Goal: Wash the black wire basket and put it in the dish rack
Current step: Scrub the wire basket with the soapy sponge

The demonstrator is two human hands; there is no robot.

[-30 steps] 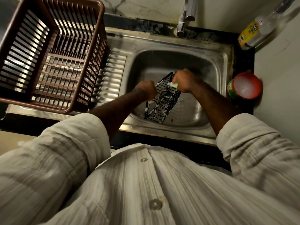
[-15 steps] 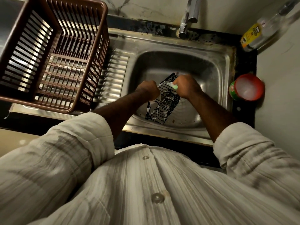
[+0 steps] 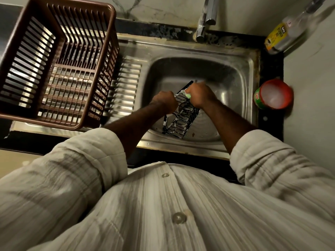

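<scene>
The black wire basket (image 3: 183, 120) stands tilted in the steel sink (image 3: 233, 84), streaked with white suds. My left hand (image 3: 165, 102) grips its left edge. My right hand (image 3: 198, 95) is curled round a green scrub pad (image 3: 187, 95) and presses it against the basket's upper rim. The brown plastic dish rack (image 3: 59, 66) sits on the draining board to the left, with nothing in it.
A tap (image 3: 204, 24) hangs over the sink's back edge, with no water visible. A red-lidded tub (image 3: 273, 94) stands on the right ledge by the wall. A bottle with a yellow label (image 3: 282, 36) stands in the far right corner.
The scrub pad in my right hand has shifted slightly along the basket's upper rim. My left hand keeps its grip and the basket stays in place.
</scene>
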